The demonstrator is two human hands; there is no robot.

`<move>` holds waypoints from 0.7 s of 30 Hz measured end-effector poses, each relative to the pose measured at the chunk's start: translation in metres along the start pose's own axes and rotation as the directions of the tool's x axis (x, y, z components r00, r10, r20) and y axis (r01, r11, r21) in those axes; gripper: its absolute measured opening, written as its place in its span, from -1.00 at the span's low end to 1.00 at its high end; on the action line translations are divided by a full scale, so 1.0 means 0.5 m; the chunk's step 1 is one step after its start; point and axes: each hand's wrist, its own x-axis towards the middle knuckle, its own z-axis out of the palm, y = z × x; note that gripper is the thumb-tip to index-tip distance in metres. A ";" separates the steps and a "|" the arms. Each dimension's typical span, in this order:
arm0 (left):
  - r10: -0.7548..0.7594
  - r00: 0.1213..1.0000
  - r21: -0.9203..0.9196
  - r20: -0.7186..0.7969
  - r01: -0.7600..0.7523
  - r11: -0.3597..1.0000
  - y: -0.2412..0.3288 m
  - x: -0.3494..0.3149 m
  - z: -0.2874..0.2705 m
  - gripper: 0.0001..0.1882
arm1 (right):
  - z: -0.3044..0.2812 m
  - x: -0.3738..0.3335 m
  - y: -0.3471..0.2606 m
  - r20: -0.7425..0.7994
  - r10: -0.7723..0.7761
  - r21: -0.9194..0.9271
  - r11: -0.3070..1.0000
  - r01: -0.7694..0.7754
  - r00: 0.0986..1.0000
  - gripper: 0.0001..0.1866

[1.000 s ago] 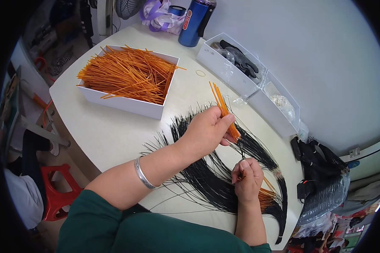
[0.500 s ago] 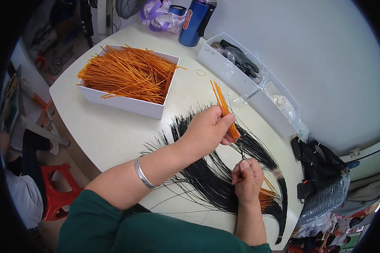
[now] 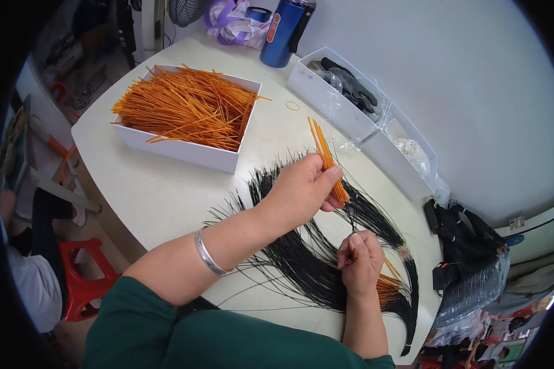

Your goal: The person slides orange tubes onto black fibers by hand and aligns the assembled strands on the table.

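My left hand [image 3: 301, 190] grips a small bunch of thin orange tubes [image 3: 324, 149], held upright and fanning out above my fingers. My right hand [image 3: 360, 261] is closed lower down, pinching a short orange tube end together with a thin black strand. Both hands hover over a wide curved pile of black strands [image 3: 308, 270] spread on the white table [image 3: 166, 197]. A few finished orange pieces [image 3: 391, 289] lie in the black pile just right of my right hand.
A white box full of orange tubes [image 3: 184, 111] sits at the left back. A long white tray [image 3: 363, 117] with black gloves and bags runs along the wall, beside a blue bottle [image 3: 283, 31]. A rubber band [image 3: 292, 106] lies between them. A red stool [image 3: 80, 277] stands at lower left.
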 end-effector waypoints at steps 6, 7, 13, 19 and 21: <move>0.009 1.000 -0.011 0.007 -0.009 1.000 0.001 0.000 -0.001 -0.70 | -0.005 -0.002 -0.003 0.024 0.017 0.028 0.999 -0.018 1.000 -0.75; 0.009 1.000 -0.012 0.007 -0.009 1.000 0.001 0.000 0.000 -0.70 | -0.005 -0.002 -0.003 0.022 0.018 0.033 0.999 -0.019 1.000 -0.75; -0.006 1.000 -0.015 0.002 0.006 1.000 0.002 0.000 0.001 -0.70 | 0.002 0.000 -0.002 -0.004 -0.009 0.003 1.000 0.009 1.000 -0.76; 0.005 1.000 -0.012 0.000 -0.005 1.000 0.000 -0.001 0.001 -0.70 | 0.004 -0.001 -0.003 -0.017 -0.002 0.019 1.000 0.003 1.000 -0.76; -0.009 1.000 -0.040 -0.003 0.009 0.999 -0.001 -0.001 0.002 -0.70 | 0.005 0.000 -0.003 -0.021 -0.007 0.015 1.000 0.007 1.000 -0.77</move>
